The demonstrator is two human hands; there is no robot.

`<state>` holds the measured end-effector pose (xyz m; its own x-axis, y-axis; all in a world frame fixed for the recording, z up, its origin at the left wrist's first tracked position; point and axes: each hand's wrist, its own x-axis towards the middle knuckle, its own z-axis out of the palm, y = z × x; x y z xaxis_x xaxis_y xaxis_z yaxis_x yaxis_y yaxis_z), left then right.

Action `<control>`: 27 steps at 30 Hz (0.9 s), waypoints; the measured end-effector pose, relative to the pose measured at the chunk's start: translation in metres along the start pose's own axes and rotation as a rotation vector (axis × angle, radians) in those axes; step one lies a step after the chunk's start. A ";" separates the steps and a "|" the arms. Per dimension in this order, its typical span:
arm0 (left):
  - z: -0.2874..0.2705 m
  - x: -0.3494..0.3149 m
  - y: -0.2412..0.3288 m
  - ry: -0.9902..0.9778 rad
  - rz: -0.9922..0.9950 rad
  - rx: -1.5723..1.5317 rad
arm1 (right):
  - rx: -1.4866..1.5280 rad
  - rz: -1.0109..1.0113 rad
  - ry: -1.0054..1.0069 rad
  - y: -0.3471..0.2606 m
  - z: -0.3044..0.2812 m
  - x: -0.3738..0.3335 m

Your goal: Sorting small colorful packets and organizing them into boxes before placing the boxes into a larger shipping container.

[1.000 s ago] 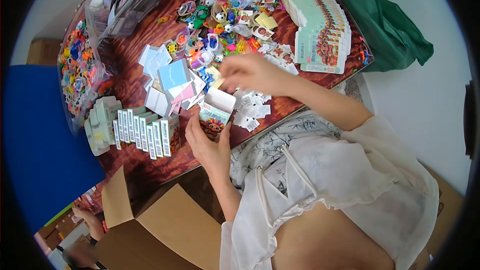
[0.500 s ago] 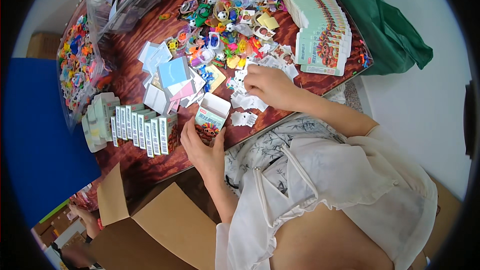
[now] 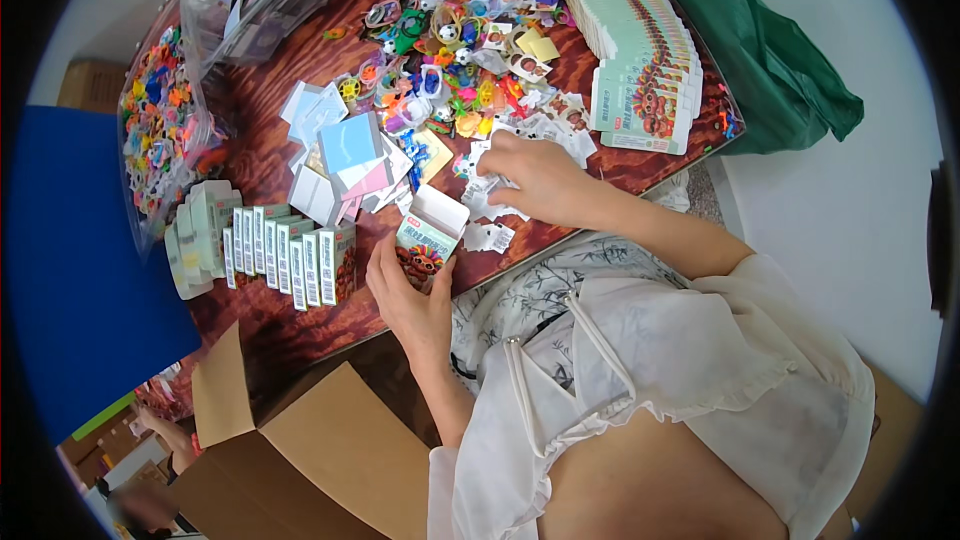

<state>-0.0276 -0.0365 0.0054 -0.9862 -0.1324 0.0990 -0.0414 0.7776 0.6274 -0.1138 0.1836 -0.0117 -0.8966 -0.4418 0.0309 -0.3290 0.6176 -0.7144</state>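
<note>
My left hand (image 3: pixel 412 305) is wrapped round a small pale-green carton (image 3: pixel 421 258) near the table's front edge. The carton's top is open and tilts away from me, with its white inner wall showing and colourful cartoon figures on its front. To the right of it, my right hand (image 3: pixel 540 180) hovers low over a spread of small white printed paper slips (image 3: pixel 488 237). Its thumb and forefinger are apart, and slips show between them. Just beyond lies a heap of little colourful plastic toys and bands (image 3: pixel 440 55). A loose pile of cards (image 3: pixel 350 143) lies left of the slips.
Filled-out cartons (image 3: pixel 312 265) stand in a row at the left, beside more cartons (image 3: pixel 205 230). A long stack of flat cartons (image 3: pixel 640 80) lies far right, near a green bag (image 3: pixel 785 60). Clear bags of toys (image 3: pixel 160 130) line the left edge; a cardboard box (image 3: pixel 345 440) stands open below.
My right hand has shifted slightly left and its thumb and forefinger have parted over the slips. The carton in my left hand has moved slightly to the right.
</note>
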 end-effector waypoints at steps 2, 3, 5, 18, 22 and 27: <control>0.001 0.000 0.001 0.015 0.003 0.023 | -0.043 -0.006 0.018 -0.003 0.006 -0.002; 0.001 0.000 0.001 0.015 0.003 0.022 | -0.062 -0.050 0.036 0.000 0.011 -0.003; 0.001 -0.001 0.000 0.020 0.009 0.023 | -0.082 -0.095 0.050 0.002 0.014 -0.003; -0.001 -0.002 0.000 -0.019 0.010 0.013 | 0.700 0.241 -0.001 0.018 -0.003 0.007; -0.001 -0.001 0.005 -0.051 0.057 0.018 | 0.703 0.171 0.021 -0.005 -0.002 0.011; 0.003 0.007 0.014 -0.092 0.027 0.019 | 0.594 0.049 -0.027 -0.012 0.010 0.019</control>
<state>-0.0357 -0.0245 0.0126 -0.9975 -0.0546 0.0441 -0.0163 0.7917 0.6107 -0.1241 0.1609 -0.0092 -0.8961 -0.4433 -0.0240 -0.0585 0.1717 -0.9834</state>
